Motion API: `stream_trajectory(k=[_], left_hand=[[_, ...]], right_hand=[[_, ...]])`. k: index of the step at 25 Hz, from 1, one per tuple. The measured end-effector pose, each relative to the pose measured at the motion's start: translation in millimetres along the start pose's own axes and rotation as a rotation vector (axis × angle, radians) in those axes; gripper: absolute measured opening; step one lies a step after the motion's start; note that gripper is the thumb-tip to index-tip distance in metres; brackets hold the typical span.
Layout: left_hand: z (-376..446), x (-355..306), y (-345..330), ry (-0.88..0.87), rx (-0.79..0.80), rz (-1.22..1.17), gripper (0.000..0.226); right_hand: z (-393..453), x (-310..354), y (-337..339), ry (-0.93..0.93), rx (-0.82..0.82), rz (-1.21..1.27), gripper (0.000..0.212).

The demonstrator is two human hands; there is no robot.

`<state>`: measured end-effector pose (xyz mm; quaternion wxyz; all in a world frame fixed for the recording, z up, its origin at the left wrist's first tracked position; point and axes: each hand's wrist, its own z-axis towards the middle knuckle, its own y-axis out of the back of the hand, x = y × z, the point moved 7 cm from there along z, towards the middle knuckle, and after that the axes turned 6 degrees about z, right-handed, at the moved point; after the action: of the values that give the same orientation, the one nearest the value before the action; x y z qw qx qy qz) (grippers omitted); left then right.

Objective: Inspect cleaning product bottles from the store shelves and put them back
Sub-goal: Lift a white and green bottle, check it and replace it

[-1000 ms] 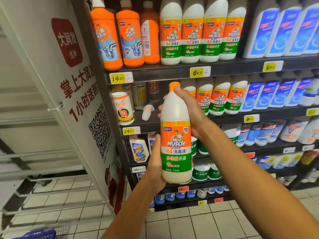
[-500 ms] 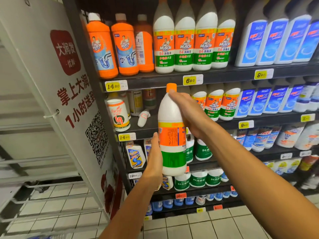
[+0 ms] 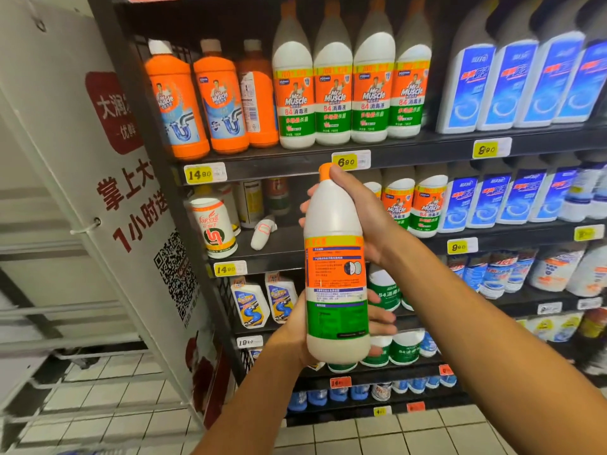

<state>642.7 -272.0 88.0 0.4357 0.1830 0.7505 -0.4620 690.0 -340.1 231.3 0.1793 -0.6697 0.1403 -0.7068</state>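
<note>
The person holds one white bottle upright in front of the shelves, with both hands. The bottle has an orange cap and its back label faces the camera: an orange part with small print above, a green part below.

The right hand grips the upper part of the bottle from the right side, near the neck; its fingers are curled around the far side, and the fingertips show at the left edge of the bottle. The left hand holds the lower part from the left, with the palm at the bottom left, and its fingers wrap behind and come out on the right side of the bottle.

On the top shelf behind stand three orange bottles at the left, then four white bottles with orange and green labels, then white bottles with blue labels at the right. Yellow price tags sit on the shelf edges. On the second shelf, at the left, there is a white can and a small white bottle lying on its side. To the right of the right hand stand more white bottles of the same kind. At the far left, a white sign board with red characters and a QR code leans beside the shelves. The floor near the camera has white tiles.
</note>
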Motion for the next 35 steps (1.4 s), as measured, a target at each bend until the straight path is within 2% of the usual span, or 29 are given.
stream_trajectory(k=[3, 5, 8, 10, 13, 15, 18, 21, 25, 28, 32, 35], left_hand=[[4, -12, 25, -0.169, -0.345, -0.019, 0.058], [6, -27, 26, -0.296, -0.463, 0.108, 0.044], [11, -40, 27, -0.36, -0.612, 0.231, 0.049], [15, -42, 27, -0.359, -0.608, 0.192, 0.05], [23, -27, 7, -0.257, -0.344, -0.009, 0.052], [28, -15, -7, -0.185, -0.189, -0.103, 0.061], [33, -2, -20, -0.129, -0.086, -0.123, 0.063], [35, -3, -22, -0.114, -0.163, -0.018, 0.06], [32, -28, -1, -0.297, -0.469, 0.013, 0.049], [32, -35, -1, -0.325, -0.598, 0.163, 0.053], [32, -37, 0, -0.322, -0.633, 0.204, 0.054], [29, -38, -1, -0.315, -0.594, 0.214, 0.059]], right_hand=[[0, 19, 13, 0.108, -0.148, -0.2, 0.05], [1, 33, 20, 0.233, -0.291, -0.336, 0.052], [2, 37, 26, 0.297, -0.411, -0.374, 0.058], [7, 35, 33, 0.258, -0.38, -0.364, 0.054], [11, 24, 43, 0.101, -0.224, -0.289, 0.04], [13, 12, 41, -0.028, -0.088, -0.091, 0.05], [14, 7, 36, -0.083, 0.023, 0.077, 0.062], [14, 16, 41, -0.041, 0.026, 0.049, 0.051], [13, 37, 56, 0.139, -0.218, -0.279, 0.049], [11, 41, 59, 0.187, -0.327, -0.321, 0.051], [17, 38, 61, 0.11, -0.2, -0.314, 0.033], [17, 31, 60, 0.058, -0.047, -0.321, 0.032]])
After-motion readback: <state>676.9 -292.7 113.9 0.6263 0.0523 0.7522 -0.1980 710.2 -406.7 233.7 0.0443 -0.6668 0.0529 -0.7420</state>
